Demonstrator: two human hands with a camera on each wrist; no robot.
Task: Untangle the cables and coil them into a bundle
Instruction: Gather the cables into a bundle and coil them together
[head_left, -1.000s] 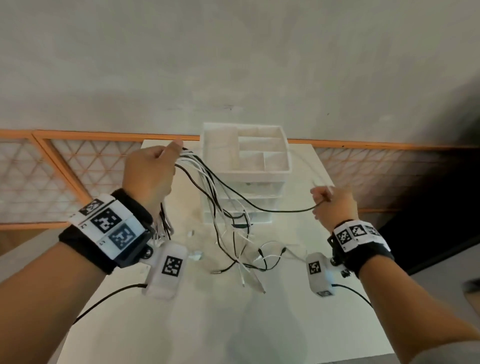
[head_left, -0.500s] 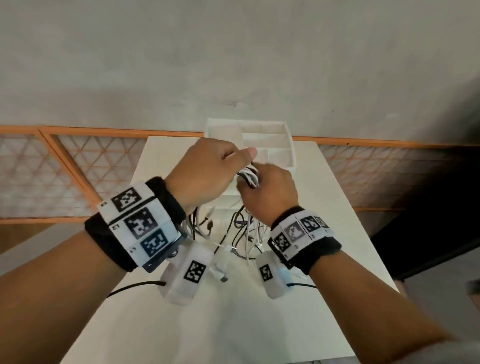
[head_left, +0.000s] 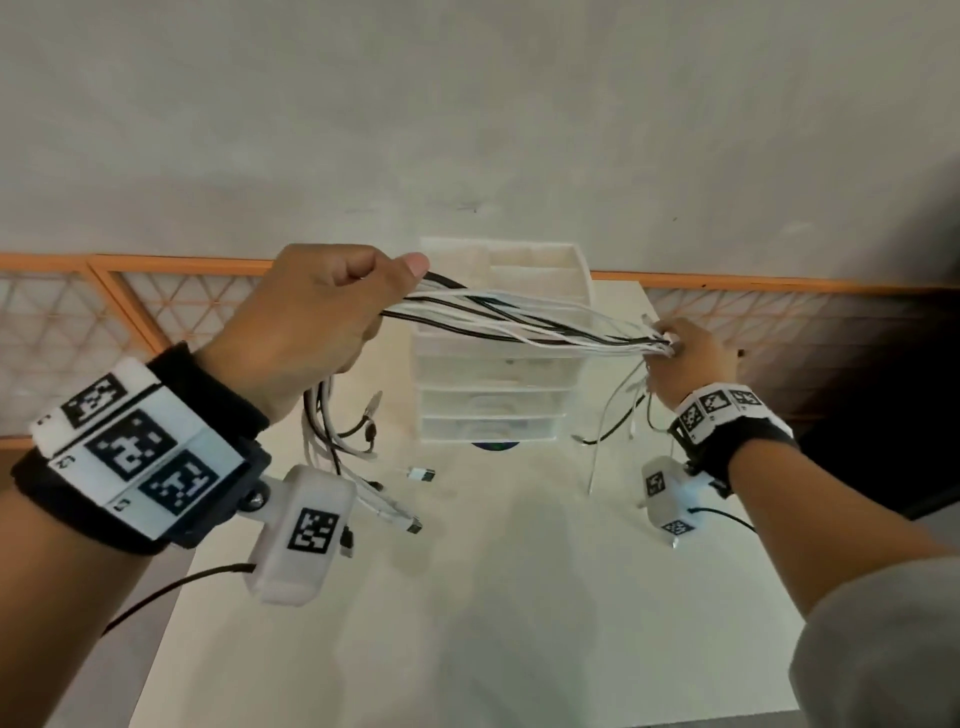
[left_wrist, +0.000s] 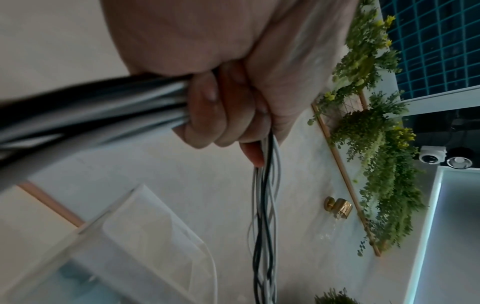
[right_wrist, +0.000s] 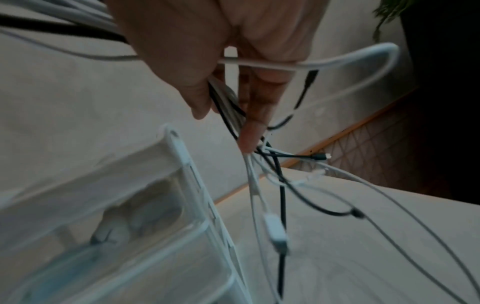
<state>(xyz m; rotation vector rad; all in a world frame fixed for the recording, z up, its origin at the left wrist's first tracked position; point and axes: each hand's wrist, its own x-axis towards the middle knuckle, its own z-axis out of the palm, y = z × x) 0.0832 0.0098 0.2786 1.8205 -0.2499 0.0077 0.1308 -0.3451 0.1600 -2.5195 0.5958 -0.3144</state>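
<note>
The white surface (head_left: 467, 597) has a big bare stretch at the near side, and its right edge drops off just past the right wrist. A white drawer unit (head_left: 493, 364) sits at the far edge against the wall, its open compartments on top, right behind the action. The cables (head_left: 519, 322), a mix of black and white ones, are stretched in the air in a loose strand across the front of the drawers, well above the surface. The left hand (head_left: 311, 322) has a clenched grip on one end, fingers (left_wrist: 207, 115) wrapped round the whole bunch in the left wrist view, with loose tails hanging down below it and plugs lying on the surface near the left edge. The right hand (head_left: 691, 358) pinches the other end between thumb and fingers (right_wrist: 252, 127), so that grip is grasping the cables too. More tails dangle under it, with the lowest tips right down at the surface beside the drawers' right side. One small white plug (head_left: 422, 474) lies on its own in front of the drawers.
</note>
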